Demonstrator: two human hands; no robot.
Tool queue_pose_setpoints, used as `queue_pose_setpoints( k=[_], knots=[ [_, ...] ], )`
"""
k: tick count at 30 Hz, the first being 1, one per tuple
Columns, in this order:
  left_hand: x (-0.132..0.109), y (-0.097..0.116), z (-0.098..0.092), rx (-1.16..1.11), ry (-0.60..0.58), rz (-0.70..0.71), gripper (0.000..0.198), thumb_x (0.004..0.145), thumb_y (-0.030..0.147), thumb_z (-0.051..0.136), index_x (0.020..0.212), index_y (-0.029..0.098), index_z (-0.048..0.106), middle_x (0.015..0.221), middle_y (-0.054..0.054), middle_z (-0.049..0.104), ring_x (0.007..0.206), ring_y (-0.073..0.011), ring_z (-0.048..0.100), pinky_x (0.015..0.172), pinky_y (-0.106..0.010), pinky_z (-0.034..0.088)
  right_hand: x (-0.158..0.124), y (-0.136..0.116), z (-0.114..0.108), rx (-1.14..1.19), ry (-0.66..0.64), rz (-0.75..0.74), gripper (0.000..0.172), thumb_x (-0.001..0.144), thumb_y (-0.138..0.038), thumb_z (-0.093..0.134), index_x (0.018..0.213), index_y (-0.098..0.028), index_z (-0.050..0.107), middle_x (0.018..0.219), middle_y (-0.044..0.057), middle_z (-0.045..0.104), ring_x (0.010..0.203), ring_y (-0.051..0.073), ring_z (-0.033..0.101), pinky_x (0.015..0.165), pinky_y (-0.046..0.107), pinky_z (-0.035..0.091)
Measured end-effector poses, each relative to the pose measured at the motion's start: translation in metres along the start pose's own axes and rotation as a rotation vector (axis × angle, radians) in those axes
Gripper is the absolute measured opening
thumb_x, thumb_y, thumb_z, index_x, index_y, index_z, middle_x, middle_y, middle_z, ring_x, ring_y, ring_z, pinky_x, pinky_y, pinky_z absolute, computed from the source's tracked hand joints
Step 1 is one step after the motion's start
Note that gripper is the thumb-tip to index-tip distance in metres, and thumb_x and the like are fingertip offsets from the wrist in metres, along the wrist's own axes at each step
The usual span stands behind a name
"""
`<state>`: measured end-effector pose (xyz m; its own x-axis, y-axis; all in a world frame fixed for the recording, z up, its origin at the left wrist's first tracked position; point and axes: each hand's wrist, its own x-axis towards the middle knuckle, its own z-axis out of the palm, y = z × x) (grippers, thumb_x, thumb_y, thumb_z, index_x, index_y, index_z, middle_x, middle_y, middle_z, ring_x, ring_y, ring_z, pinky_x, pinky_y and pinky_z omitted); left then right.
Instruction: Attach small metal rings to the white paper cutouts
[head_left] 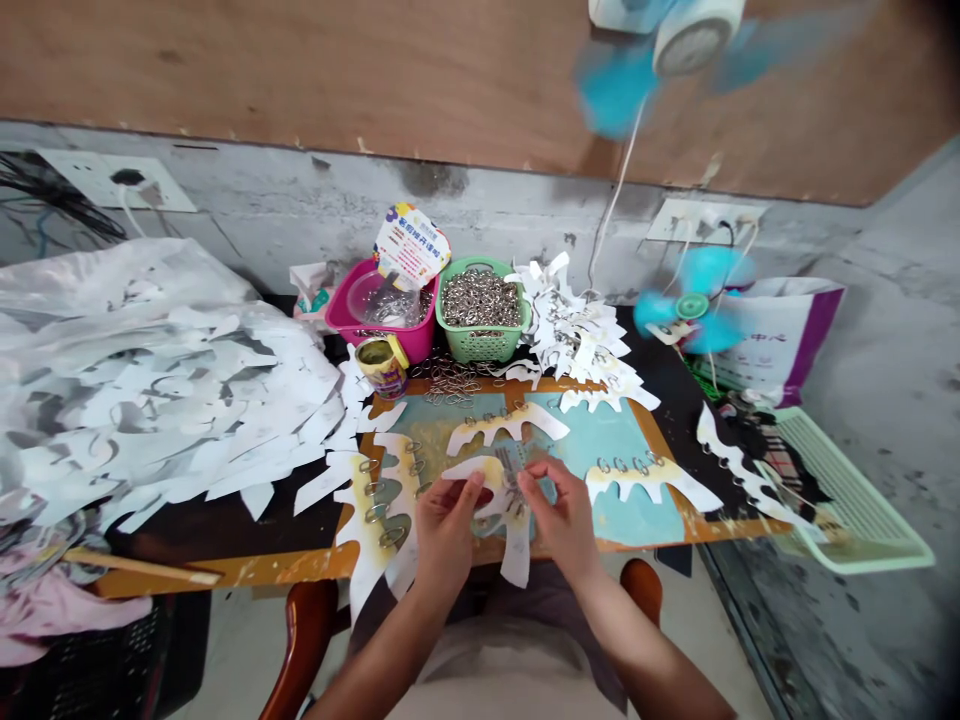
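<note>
My left hand (446, 515) is closed on a white cut-out piece (480, 468) with a toothed edge and yellowish glue stains, held above the front of the work board. One end of the piece hangs down toward my lap. My right hand (559, 510) pinches thumb and forefinger beside small metal rings on this piece; what lies between the fingertips is too small to make out. Similar pieces with rings lie around my hands: one behind (510, 425), one at the right (649, 478) and others at the left (367, 510).
Behind the board stand an open glue tin (382, 370), a pink basket (352, 310) and a green basket (484, 345) of metal rings. Loose rings (450, 383) lie in front. White cut-outs heap up left (165, 400) and back right (570, 320). A pale green tray (862, 490) sits far right.
</note>
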<state>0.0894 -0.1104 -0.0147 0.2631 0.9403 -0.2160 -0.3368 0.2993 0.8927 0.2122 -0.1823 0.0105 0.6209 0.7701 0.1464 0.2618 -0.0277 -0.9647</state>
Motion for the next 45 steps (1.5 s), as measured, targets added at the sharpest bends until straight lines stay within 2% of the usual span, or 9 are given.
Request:
queue_pose_setpoints(
  k=[4,9,15,20,25,30,35,40,45],
  knots=[
    [0.005,0.001,0.001,-0.006,0.016,0.008,0.026,0.07,0.037,0.082,0.081,0.015,0.072,0.066,0.002,0.068,0.06,-0.0103,0.062,0.063,-0.021,0.053,0.005,0.007,-0.006,0.157,0.082,0.044,0.022,0.088,-0.039,0.063,0.076,-0.021,0.063,0.076,0.003,0.062,0.078,0.019,0.056,0.072,0.029,0.043],
    [0.006,0.002,0.006,-0.019,-0.049,0.002,0.024,0.071,0.036,0.082,0.077,0.015,0.07,0.064,0.002,0.067,0.061,-0.0105,0.063,0.064,-0.022,0.055,0.012,0.0,0.003,0.218,-0.09,0.028,0.021,0.088,-0.038,0.063,0.077,-0.02,0.066,0.08,0.003,0.064,0.079,0.018,0.057,0.075,0.029,0.044],
    [0.011,-0.002,0.004,0.0,-0.048,-0.009,0.028,0.069,0.039,0.082,0.08,0.016,0.072,0.069,0.0,0.067,0.063,-0.0113,0.063,0.065,-0.025,0.056,0.02,0.015,0.001,0.174,0.03,0.055,0.019,0.085,-0.038,0.066,0.081,-0.021,0.072,0.081,0.003,0.069,0.081,0.02,0.061,0.075,0.03,0.046],
    [0.03,-0.005,0.004,0.225,-0.108,0.152,0.022,0.076,0.038,0.076,0.075,0.016,0.071,0.076,0.0,0.065,0.069,-0.0112,0.06,0.065,-0.022,0.05,0.028,0.018,0.007,0.356,-0.012,0.177,0.019,0.076,-0.039,0.075,0.082,-0.021,0.078,0.076,0.003,0.073,0.072,0.019,0.064,0.068,0.031,0.049],
    [0.048,0.001,0.02,0.391,-0.128,0.234,0.03,0.078,0.038,0.073,0.062,0.015,0.064,0.057,0.001,0.058,0.055,-0.0103,0.05,0.051,-0.021,0.038,0.046,0.02,0.013,0.435,0.049,0.153,0.021,0.071,-0.035,0.079,0.087,-0.022,0.078,0.079,0.002,0.074,0.073,0.018,0.066,0.071,0.031,0.051],
    [0.059,0.007,0.044,0.308,-0.12,0.256,0.029,0.078,0.041,0.073,0.068,0.015,0.065,0.059,0.001,0.06,0.059,-0.0129,0.058,0.057,-0.022,0.044,0.065,0.029,0.014,0.32,0.146,0.004,0.018,0.076,-0.035,0.076,0.086,-0.02,0.074,0.079,0.002,0.072,0.074,0.018,0.065,0.073,0.031,0.051],
    [0.069,0.011,0.061,0.118,-0.131,0.183,0.031,0.071,0.044,0.078,0.075,0.015,0.066,0.063,0.002,0.062,0.06,-0.011,0.058,0.064,-0.023,0.05,0.076,0.036,0.005,0.252,0.167,-0.057,0.016,0.079,-0.035,0.072,0.082,-0.02,0.071,0.079,0.004,0.072,0.077,0.019,0.065,0.074,0.032,0.051],
    [0.075,0.018,0.071,0.058,-0.092,0.101,0.038,0.062,0.047,0.082,0.071,0.015,0.064,0.058,0.004,0.058,0.055,-0.0094,0.055,0.056,-0.021,0.047,0.086,0.034,-0.006,0.243,0.239,-0.081,0.016,0.077,-0.035,0.074,0.082,-0.02,0.071,0.079,0.004,0.071,0.076,0.019,0.064,0.074,0.032,0.051],
    [0.076,0.025,0.077,0.047,-0.095,0.031,0.042,0.057,0.049,0.084,0.072,0.016,0.062,0.057,0.005,0.055,0.054,-0.01,0.054,0.048,-0.018,0.039,0.091,0.024,-0.012,0.305,0.1,-0.03,0.017,0.075,-0.036,0.075,0.081,-0.02,0.071,0.076,0.003,0.072,0.07,0.019,0.064,0.068,0.031,0.05]
  ],
)
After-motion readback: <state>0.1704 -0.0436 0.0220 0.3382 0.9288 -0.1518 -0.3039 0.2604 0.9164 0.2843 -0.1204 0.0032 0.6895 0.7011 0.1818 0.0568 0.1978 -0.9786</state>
